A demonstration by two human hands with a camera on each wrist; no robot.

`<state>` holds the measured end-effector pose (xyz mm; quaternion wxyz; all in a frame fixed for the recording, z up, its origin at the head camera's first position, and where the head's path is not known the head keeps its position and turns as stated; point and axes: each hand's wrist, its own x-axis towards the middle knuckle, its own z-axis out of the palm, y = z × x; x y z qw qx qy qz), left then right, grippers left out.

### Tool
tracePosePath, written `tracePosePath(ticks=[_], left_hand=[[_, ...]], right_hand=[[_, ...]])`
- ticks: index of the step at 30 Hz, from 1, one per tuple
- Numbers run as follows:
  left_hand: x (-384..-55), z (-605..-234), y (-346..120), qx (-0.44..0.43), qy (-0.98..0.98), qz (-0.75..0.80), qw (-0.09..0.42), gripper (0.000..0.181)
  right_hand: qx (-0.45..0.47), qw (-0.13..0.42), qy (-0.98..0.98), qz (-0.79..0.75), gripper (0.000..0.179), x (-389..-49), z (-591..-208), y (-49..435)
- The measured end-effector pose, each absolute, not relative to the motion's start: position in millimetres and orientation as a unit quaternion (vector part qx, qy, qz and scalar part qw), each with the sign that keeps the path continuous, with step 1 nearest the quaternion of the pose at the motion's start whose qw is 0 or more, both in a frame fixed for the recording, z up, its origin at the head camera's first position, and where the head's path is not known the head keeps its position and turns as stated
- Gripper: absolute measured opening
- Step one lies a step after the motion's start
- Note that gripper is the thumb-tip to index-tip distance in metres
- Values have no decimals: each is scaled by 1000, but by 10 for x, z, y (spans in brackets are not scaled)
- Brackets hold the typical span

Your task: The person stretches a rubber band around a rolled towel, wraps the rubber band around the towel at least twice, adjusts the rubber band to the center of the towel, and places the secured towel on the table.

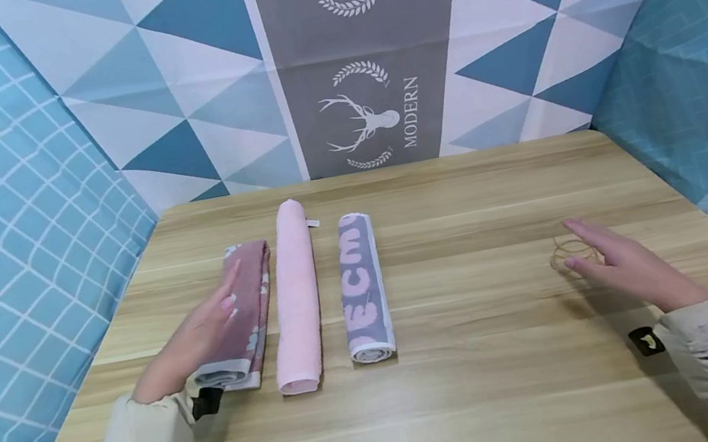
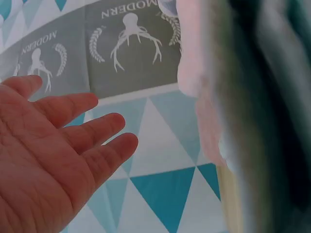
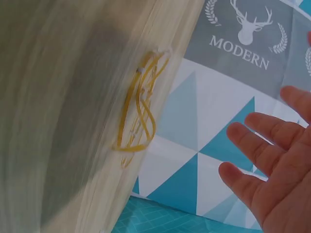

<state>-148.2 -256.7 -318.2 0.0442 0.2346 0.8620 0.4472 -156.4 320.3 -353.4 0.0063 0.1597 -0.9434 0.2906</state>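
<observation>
- The head view alone lays out the whole wooden table (image 1: 486,354): three rolled towels side by side on its left half, a maroon patterned towel (image 1: 250,311), a pink towel (image 1: 295,296) in the middle and a grey towel (image 1: 362,289) with pink lettering on the right.
- That same view shows the rubber bands (image 1: 571,254) as a small tangle of thin yellow loops on the table's right half, well apart from the towels.
- The right wrist view gives the rubber bands (image 3: 140,109) far more plainly (several yellow loops lying across one another on the wood), though the table surface there is blurred.
- The left wrist view shows the palm side of the left hand (image 2: 48,165), which the head view cannot, with only a blurred pink and pale edge of towel at the right of the picture.
- The left hand (image 1: 195,339) lies over the maroon patterned towel with its fingers straight and close together, holding nothing; the fingertips sit on or just above the cloth (I cannot tell whether they press it).
- The right hand (image 1: 617,260) is spread flat with fingers straight and slightly apart, gripping nothing.
- Its fingertips are just beside the rubber bands, in the head view overlapping their near edge; the right wrist view shows the right hand (image 3: 274,170) clear of the loops, with backdrop between them.
- A patterned cloth backdrop (image 1: 363,57) with a deer emblem and blue triangles stands behind the table.
</observation>
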Motion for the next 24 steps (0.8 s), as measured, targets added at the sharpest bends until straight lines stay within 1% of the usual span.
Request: tracePosePath(ticks=[6,9,11,15,18,22,24], left_hand=[[-1599,-3105,-2377,250,845,461,105,60],[-1688,-3059,-2260,242,855,440,128,61],[-1750,-3043,-2186,227,859,434,145,60],[-1881,-3039,-2004,205,862,433,165,60],[-1976,-3023,-1835,195,867,426,167,60],[-2101,-2985,-1606,158,855,458,183,60],[-2165,-2980,-1517,123,848,480,189,60]], right_hand=[[157,23,-963,220,52,-1593,-3530,3096],[154,36,-969,192,45,-1614,-3546,3072],[146,35,-972,182,42,-1639,-3552,3058],[112,13,-980,163,36,-1701,-3568,3082],[89,-9,-985,146,32,-1763,-3575,3110],[79,-40,-987,133,25,-1837,-3593,3116],[82,-56,-987,128,20,-1868,-3601,3110]])
